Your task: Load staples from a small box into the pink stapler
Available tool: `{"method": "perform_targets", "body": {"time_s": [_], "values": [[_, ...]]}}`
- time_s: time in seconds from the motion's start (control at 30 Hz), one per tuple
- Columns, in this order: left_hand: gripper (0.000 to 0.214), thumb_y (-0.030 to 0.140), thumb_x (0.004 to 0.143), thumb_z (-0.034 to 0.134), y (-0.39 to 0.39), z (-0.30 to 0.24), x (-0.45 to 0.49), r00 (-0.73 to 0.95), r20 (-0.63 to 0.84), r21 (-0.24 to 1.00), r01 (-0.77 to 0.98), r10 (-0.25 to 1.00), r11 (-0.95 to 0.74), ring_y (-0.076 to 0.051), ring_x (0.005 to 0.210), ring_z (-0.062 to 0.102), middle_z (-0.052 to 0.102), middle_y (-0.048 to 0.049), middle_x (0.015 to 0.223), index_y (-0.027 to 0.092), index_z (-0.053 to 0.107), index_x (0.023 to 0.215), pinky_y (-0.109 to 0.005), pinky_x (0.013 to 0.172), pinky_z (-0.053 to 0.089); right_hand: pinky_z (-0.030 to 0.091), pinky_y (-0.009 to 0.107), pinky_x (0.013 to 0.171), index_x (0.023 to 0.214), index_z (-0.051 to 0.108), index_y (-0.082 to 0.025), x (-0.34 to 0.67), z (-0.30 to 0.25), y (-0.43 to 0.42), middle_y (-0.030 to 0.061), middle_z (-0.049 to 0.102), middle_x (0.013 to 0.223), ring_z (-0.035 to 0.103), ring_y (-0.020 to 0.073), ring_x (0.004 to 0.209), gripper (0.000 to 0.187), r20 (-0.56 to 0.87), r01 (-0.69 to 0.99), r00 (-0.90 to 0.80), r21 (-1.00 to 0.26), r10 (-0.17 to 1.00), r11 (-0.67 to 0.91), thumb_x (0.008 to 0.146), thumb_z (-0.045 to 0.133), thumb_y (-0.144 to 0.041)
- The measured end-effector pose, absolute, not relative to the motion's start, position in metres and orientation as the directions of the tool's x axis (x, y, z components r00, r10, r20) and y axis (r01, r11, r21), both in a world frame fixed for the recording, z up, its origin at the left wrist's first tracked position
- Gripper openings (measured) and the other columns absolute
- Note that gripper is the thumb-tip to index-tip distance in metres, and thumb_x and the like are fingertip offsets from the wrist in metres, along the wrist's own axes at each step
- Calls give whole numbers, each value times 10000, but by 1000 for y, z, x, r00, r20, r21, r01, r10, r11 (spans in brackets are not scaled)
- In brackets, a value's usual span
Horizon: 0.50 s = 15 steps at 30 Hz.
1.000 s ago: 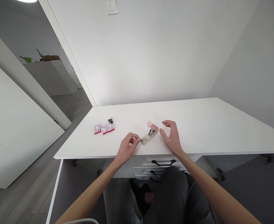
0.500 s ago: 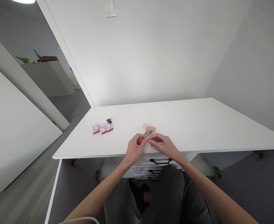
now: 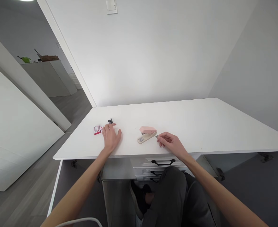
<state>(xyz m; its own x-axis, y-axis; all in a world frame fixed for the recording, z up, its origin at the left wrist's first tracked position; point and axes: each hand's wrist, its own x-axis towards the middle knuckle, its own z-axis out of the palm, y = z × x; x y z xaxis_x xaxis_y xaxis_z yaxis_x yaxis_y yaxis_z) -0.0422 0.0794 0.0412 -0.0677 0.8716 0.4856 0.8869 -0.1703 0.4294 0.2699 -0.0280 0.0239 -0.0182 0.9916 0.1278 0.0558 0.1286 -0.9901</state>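
A pink and cream stapler (image 3: 147,135) lies on the white cabinet top, its pink upper arm raised above the base. My right hand (image 3: 173,145) is just right of it, fingertips pinching a small grey strip of staples (image 3: 156,136). Over at the left, my left hand (image 3: 110,137) reaches above small red-and-white boxes (image 3: 97,129), fingers spread and thumb apart. It covers most of the boxes, so whether it touches one I cannot tell. A small black object (image 3: 110,121) sits just beyond its fingertips.
The white cabinet top (image 3: 188,123) meets the wall at the back. Below its front edge are drawers with black handles (image 3: 163,162) and open cabinet doors on both sides. My legs are under the edge. A white cable (image 3: 82,219) crosses near my left forearm.
My left hand has left the stapler and moved left to the boxes. My right hand has shifted slightly right with the strip, and the stapler now lies in plain sight.
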Motion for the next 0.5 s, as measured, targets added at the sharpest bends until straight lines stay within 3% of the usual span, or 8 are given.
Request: {"method": "perform_targets", "body": {"time_s": [0.1, 0.2, 0.33, 0.4, 0.5], "values": [[417, 355, 902, 603, 91, 41, -63, -5, 462, 188, 978, 887, -92, -461, 1485, 307, 434, -244, 1556, 127, 638, 1250, -637, 1199, 258, 514, 355, 778, 903, 687, -223, 268, 23, -29, 34, 700, 798, 629, 187, 733, 485, 125, 92, -33, -988, 992, 128, 860, 713, -705], [383, 396, 952, 554, 82, 39, -70, 115, 430, 65, 985, 895, -158, -477, 1531, 241, 452, -224, 1578, 159, 676, 1228, -672, 1206, 212, 521, 367, 774, 902, 684, -223, 267, 25, -30, 34, 693, 773, 635, 197, 737, 498, 124, 110, -28, -986, 992, 126, 859, 705, -718], [310, 434, 981, 536, 62, 36, -64, 256, 483, 46, 948, 837, -316, -417, 1470, 384, 660, -147, 1369, 240, 706, 1154, -624, 1216, 233, 526, 367, 759, 904, 689, -219, 268, 25, -31, 47, 712, 807, 634, 193, 728, 500, 129, 112, -25, -985, 991, 131, 860, 706, -717], [298, 460, 959, 571, 57, 36, -59, 227, 507, 74, 949, 831, -305, -407, 1380, 480, 701, -140, 1290, 240, 701, 1112, -594, 1195, 280, 530, 369, 759, 909, 692, -218, 268, 24, -31, 47, 711, 800, 636, 196, 729, 505, 134, 118, -30, -984, 990, 137, 860, 703, -721], [396, 461, 925, 599, 55, 39, -53, 144, 488, 110, 968, 861, -225, -421, 1271, 557, 716, -178, 1249, 193, 659, 1211, -579, 1137, 345, 529, 370, 765, 916, 694, -217, 269, 23, -30, 42, 704, 784, 639, 197, 728, 503, 141, 123, -37, -982, 989, 145, 868, 697, -718]]}}
